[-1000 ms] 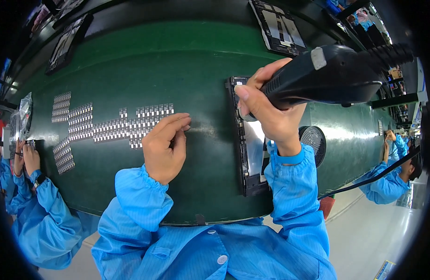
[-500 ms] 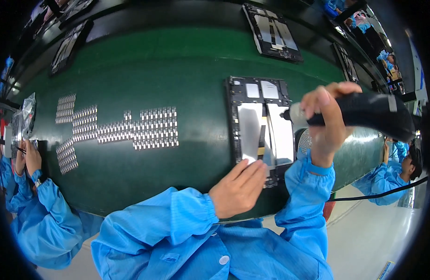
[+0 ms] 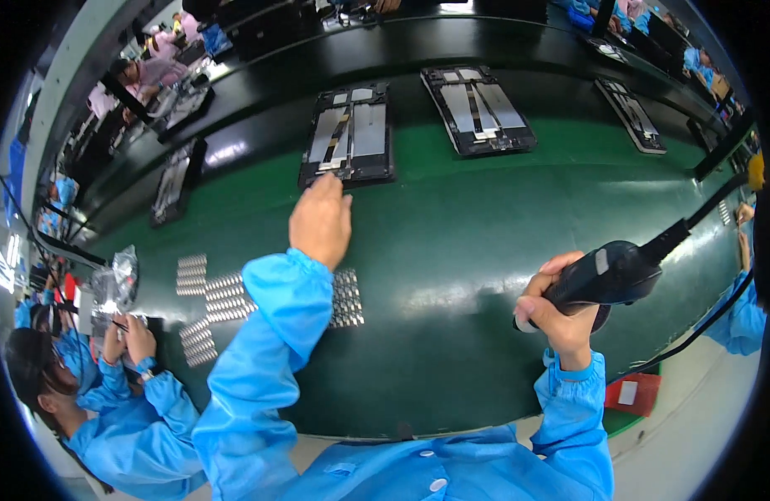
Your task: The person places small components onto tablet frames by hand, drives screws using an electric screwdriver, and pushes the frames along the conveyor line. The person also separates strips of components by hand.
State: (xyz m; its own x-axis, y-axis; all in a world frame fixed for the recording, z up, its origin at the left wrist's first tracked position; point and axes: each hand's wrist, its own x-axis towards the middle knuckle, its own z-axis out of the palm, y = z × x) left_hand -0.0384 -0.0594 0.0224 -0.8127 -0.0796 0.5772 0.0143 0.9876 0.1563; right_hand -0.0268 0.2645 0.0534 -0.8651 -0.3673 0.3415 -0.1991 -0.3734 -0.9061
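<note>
Shifted forward since the earlier frame, the opened tablet (image 3: 370,129) now lies just beyond my left hand (image 3: 321,224), whose fingers stretch out side by side at its near edge, gripping nothing I can see; whether they touch it I cannot tell. I judge its placing nearly done, as it sits beside another tablet (image 3: 504,104) ahead and right of that hand, which is not yet clear. My right hand (image 3: 566,321), earlier just beside the tablet, is now well apart, wrapped around a black handheld tool (image 3: 610,274).
</note>
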